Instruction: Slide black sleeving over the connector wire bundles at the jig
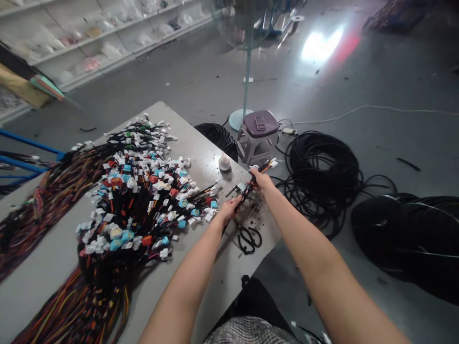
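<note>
Both hands hold one dark wire harness (pixel 246 191) above the table's right corner. My left hand (pixel 229 209) is closed round its lower part. Farther up, my right hand (pixel 260 180) grips it near the end, where orange and yellow wires with white connectors (pixel 273 163) stick out. Black-handled scissors (pixel 250 240) lie on the table just below the hands. A small bottle (pixel 224 163) with dark contents stands near the table's edge. Left of my hands is a big pile of harnesses with white, blue and red connectors (pixel 147 191).
More bundled wires (pixel 46 210) lie along the left of the grey table (pixel 201 296). Beyond its right edge are a purple-topped stool (pixel 261 123), a stand's round base (pixel 239 119) and coils of black tubing (pixel 322 162). Shelves with bags (pixel 100 52) line the back left.
</note>
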A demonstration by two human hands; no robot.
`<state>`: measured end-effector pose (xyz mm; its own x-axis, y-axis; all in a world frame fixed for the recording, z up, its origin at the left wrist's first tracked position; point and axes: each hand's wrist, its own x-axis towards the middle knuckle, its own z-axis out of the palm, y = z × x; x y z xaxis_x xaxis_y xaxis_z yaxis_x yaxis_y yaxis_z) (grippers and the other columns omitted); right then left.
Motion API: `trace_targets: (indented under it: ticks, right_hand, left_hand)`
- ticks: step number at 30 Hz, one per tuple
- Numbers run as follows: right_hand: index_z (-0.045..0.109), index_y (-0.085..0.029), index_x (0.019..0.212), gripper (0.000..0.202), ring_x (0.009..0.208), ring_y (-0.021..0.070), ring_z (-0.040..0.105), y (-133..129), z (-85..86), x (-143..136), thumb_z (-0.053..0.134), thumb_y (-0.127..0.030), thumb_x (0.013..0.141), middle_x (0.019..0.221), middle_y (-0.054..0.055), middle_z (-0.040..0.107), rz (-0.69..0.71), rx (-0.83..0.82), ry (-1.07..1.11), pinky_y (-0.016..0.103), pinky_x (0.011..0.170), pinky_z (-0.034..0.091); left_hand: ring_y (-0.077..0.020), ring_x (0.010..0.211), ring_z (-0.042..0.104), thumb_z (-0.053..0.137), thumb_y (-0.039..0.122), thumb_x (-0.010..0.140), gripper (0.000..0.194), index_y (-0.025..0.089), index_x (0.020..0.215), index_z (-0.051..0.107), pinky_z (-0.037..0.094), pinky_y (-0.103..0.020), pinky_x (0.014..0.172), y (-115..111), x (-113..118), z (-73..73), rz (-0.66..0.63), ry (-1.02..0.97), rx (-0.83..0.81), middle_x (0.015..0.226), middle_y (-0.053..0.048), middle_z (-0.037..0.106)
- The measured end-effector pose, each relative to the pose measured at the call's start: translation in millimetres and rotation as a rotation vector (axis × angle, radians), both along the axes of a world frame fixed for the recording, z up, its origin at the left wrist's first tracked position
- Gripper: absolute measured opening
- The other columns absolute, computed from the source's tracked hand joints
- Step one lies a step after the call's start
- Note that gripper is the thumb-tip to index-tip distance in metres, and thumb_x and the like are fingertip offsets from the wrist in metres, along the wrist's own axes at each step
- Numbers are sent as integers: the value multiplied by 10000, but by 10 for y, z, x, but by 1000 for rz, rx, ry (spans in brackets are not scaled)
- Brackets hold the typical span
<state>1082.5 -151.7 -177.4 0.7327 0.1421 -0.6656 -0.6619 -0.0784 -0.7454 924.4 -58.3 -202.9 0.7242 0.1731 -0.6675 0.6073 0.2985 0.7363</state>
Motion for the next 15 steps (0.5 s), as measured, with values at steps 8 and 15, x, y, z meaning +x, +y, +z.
trace_targets:
  ticks: [8, 15]
  right_hand:
    - [496, -182, 812, 175, 514, 87, 494, -327, 260, -153, 655, -214, 748, 625, -50, 520, -126, 507, -146, 198, 519, 464]
    - [384, -196, 610, 339, 364, 43, 236, 26, 392, -129, 668, -339, 725, 450, -100, 278, -158, 554, -277, 170, 348, 246]
  left_hand:
    - [-58, 400, 280, 664, 792, 603, 649, 156, 724, 615, 161, -245, 433, 30, 3, -91, -73, -79, 116, 460, 60, 409]
    - [-79, 452, 254, 553, 821, 683, 644, 181, 605, 528, 175, -259, 475, 30, -55, -239, -79, -134, 217, 454, 65, 308]
